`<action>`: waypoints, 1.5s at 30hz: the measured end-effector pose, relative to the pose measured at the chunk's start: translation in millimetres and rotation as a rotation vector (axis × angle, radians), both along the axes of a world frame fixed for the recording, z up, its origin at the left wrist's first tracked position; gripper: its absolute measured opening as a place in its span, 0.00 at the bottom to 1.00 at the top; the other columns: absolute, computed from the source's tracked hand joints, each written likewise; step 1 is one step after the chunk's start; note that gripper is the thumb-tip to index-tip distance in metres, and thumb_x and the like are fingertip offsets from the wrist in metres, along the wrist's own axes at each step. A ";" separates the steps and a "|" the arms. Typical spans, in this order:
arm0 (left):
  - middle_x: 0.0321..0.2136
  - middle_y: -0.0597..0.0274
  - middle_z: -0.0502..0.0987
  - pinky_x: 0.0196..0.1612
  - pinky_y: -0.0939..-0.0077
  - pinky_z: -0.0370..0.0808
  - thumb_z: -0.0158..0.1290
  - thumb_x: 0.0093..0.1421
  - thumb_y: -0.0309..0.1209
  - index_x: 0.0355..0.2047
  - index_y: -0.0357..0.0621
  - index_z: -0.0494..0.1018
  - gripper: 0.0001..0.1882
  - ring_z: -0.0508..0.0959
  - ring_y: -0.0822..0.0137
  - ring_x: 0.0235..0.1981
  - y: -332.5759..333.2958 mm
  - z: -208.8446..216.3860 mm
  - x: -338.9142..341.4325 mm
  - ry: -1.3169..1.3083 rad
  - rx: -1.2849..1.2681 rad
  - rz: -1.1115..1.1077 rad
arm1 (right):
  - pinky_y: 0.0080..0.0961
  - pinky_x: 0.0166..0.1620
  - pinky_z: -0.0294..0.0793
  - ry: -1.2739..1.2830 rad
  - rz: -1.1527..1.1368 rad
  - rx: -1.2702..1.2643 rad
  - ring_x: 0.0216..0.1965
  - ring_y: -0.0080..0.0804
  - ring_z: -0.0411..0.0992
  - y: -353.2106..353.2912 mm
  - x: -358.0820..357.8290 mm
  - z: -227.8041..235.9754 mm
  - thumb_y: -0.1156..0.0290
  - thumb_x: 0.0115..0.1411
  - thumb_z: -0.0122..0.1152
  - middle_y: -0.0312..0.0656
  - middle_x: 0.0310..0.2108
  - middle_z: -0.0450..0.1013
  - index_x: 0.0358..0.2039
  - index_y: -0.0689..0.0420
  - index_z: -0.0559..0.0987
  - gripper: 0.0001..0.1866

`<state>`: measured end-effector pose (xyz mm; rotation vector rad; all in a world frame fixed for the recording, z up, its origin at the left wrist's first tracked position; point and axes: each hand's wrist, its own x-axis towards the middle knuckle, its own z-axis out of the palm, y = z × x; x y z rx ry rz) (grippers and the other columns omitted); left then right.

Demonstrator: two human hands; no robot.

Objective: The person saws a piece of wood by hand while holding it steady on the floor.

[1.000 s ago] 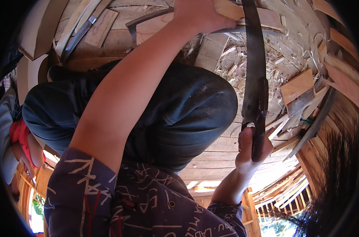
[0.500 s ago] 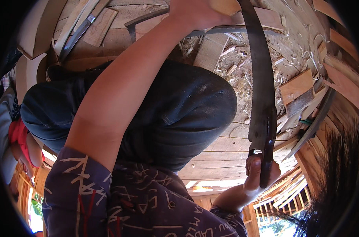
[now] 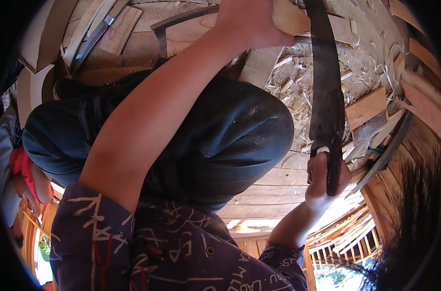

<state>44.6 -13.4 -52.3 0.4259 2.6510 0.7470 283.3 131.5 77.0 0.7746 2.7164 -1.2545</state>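
My right hand (image 3: 326, 178) is wrapped round the handle of a dark handsaw (image 3: 326, 72). The long blade points away from me and runs out past the top edge, its toothed side facing left. At the top, my left hand (image 3: 249, 24) grips a pale piece of wood (image 3: 292, 17) just left of the blade. Its thumb lies along the near side of the wood, while the fingertips are partly hidden. Whether the teeth touch the wood there, I cannot tell.
Curly shavings and chips (image 3: 298, 80) litter the plank floor beyond my bent knee (image 3: 249, 126). A knife-like tool (image 3: 95, 40) lies among boards at the upper left. Offcuts (image 3: 366, 109) are heaped on the right. Another person's red garment (image 3: 21, 165) shows at the left edge.
The saw and my right hand have moved away from me, up the picture. My left hand keeps its hold on the wood, appearing slightly lower and further right.
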 end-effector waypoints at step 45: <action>0.45 0.42 0.77 0.54 0.61 0.73 0.63 0.39 0.58 0.53 0.29 0.66 0.50 0.78 0.49 0.48 -3.7 7.4 6.3 0.038 0.128 -0.016 | 0.17 0.15 0.45 0.072 0.049 0.005 0.10 0.14 0.53 -15.1 -11.6 -5.7 0.69 0.64 0.58 0.31 0.09 0.58 0.18 0.58 0.67 0.18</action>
